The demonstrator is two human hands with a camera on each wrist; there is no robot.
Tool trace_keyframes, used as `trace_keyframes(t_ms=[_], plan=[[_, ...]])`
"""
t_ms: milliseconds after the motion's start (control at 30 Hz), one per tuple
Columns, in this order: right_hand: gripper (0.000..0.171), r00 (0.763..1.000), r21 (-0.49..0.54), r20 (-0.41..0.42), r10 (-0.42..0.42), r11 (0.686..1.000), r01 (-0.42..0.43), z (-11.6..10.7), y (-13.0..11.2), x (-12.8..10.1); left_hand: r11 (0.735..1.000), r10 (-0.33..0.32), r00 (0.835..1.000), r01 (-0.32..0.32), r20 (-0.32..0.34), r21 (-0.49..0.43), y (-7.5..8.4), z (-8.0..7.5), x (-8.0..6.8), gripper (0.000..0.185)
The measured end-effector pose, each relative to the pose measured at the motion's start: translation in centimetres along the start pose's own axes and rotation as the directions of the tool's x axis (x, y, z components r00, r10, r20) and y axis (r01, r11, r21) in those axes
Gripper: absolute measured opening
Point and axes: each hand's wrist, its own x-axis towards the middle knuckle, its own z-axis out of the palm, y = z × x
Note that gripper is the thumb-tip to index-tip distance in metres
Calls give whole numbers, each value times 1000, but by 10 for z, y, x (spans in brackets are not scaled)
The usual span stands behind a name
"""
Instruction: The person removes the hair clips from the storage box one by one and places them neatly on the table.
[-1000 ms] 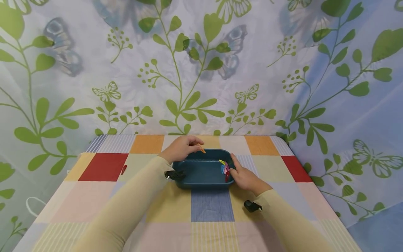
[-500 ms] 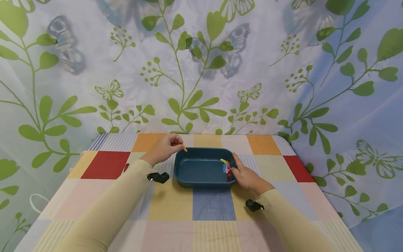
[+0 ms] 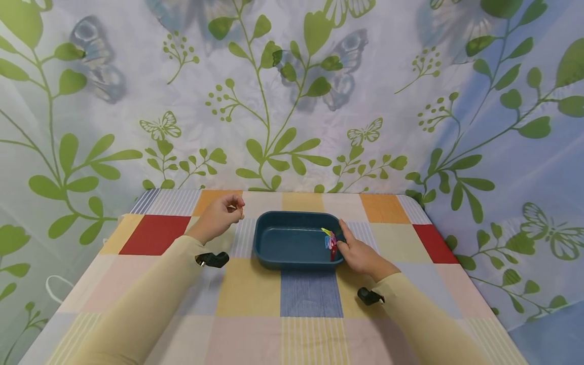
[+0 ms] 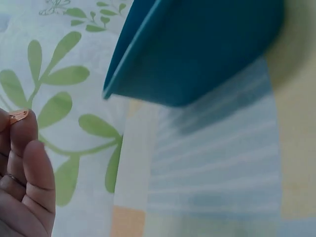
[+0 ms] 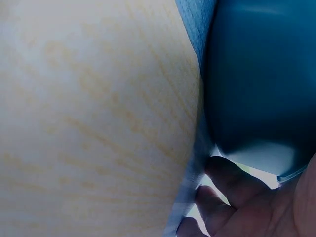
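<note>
In the head view my left hand (image 3: 218, 218) is raised over the table, left of a dark blue rectangular tray (image 3: 292, 263). Between its thumb and fingertips it pinches a small orange hair clip (image 4: 19, 116), best seen in the left wrist view. My right hand (image 3: 362, 257) grips the tray's right end, thumb over the rim and fingers along the outside. Inside the tray, near that thumb, lies a small heap of coloured hair clips (image 3: 330, 242), yellow, blue, pink and red.
A patchwork-patterned cloth (image 3: 310, 294) covers the table. Behind it hangs a curtain (image 3: 283, 101) printed with leaves and butterflies. A white cord (image 3: 53, 289) loops at the table's left edge.
My left hand has moved left, from over the tray to beside it, carrying the orange hair clip. A red hair clip on the cloth is now hidden by the left arm. The right hand keeps its grip.
</note>
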Motion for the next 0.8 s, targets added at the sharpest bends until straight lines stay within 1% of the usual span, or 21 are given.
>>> trace_keyframes(t_ms=[100,267,333,467,567,700,800], plan=[[70,1000,4,6,21,1000,-21,1,-1,1,1000,-13,1000,13,-4,-18,-7,-9,-5,14],[70,1000,1,11,25,1000,-25,2,-1,3,996,-75,997,75,2,38,-18,-33,-18,23],[70,1000,-7,14,20,1000,-20,1,0,4,992,-111,994,110,13,67,-22,-44,-24,26],[70,1000,-11,17,23,1000,-22,-1,1,5,981,-172,985,169,26,91,-33,-66,-34,33],[70,999,-7,23,27,1000,-26,-2,1,5,973,-221,975,218,28,78,-42,-79,-39,37],[70,999,-7,30,26,1000,-25,-2,1,6,962,-268,963,266,32,66,-53,-91,-47,42],[70,999,-5,31,30,1000,-30,0,0,6,949,-293,956,287,22,129,-61,-94,-54,42]])
